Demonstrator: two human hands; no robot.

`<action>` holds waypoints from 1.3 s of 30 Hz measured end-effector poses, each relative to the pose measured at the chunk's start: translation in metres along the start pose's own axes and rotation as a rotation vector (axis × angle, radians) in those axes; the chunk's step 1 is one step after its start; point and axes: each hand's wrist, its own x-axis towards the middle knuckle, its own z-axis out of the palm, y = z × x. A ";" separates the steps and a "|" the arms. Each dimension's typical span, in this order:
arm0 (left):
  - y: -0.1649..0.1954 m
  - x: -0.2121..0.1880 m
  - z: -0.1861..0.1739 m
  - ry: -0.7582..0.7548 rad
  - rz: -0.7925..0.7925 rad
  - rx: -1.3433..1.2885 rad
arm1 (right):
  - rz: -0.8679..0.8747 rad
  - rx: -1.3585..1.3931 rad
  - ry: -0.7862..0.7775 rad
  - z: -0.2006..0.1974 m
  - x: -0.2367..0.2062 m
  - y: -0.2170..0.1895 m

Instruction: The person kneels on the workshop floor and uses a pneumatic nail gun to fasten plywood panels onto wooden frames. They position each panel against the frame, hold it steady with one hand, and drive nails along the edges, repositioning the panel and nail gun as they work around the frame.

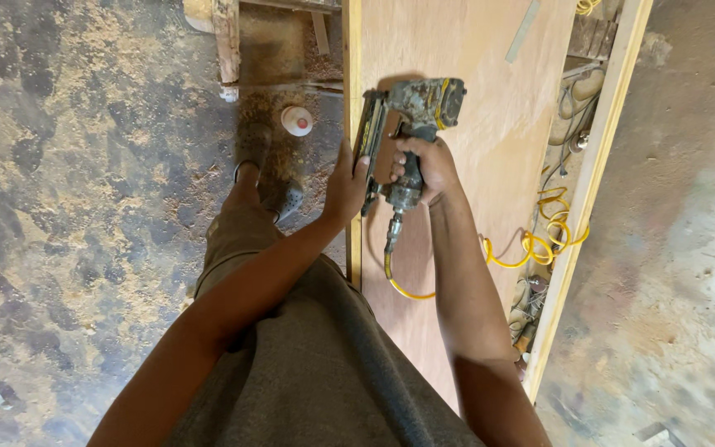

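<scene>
A worn, paint-spattered pneumatic nail gun (419, 112) stands nose-down at the left edge of a large plywood panel (473, 165). My right hand (424, 170) is wrapped around its handle. My left hand (345, 186) presses flat against the gun's long magazine (367, 153) and the panel's pale wooden edge strip (352, 50). A yellow air hose (403, 285) runs from the base of the handle and curls across the panel to coils (544, 240) on the right.
The floor (84, 182) on the left is covered with sawdust. My feet in sandals (262, 170) stand beside the panel, near a small white round cap (296, 120). A wooden frame rail (593, 182) borders tools and cables on the right. A thin metal strip (523, 31) lies on the panel.
</scene>
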 end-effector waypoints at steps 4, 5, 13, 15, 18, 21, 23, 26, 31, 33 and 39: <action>-0.005 -0.018 0.001 0.006 0.033 0.010 | 0.004 0.031 -0.010 -0.004 -0.015 0.012; -0.008 -0.021 0.001 -0.029 -0.032 -0.015 | 0.008 0.038 -0.008 -0.005 -0.018 0.015; -0.030 -0.049 0.002 -0.111 -0.086 -0.059 | 0.014 0.076 -0.015 -0.020 -0.034 0.042; -0.034 -0.060 0.002 -0.117 -0.063 -0.063 | 0.042 0.089 -0.021 -0.024 -0.042 0.050; -0.036 -0.076 0.003 -0.113 -0.026 -0.037 | 0.030 0.067 0.011 -0.029 -0.053 0.062; -0.037 -0.091 0.004 -0.147 -0.231 -0.122 | 0.038 0.111 -0.021 -0.034 -0.061 0.074; -0.041 -0.098 0.006 -0.136 -0.206 -0.154 | 0.045 0.123 -0.025 -0.038 -0.065 0.080; -0.045 -0.108 0.009 -0.062 0.060 -0.100 | 0.056 0.113 -0.023 -0.044 -0.070 0.088; -0.053 -0.129 0.011 -0.124 -0.149 -0.170 | 0.072 0.111 -0.014 -0.050 -0.083 0.103; -0.057 -0.135 0.011 -0.128 -0.128 -0.125 | 0.067 0.099 0.000 -0.051 -0.087 0.108; -0.069 -0.153 0.009 -0.130 0.004 -0.082 | 0.086 0.133 0.027 -0.054 -0.103 0.124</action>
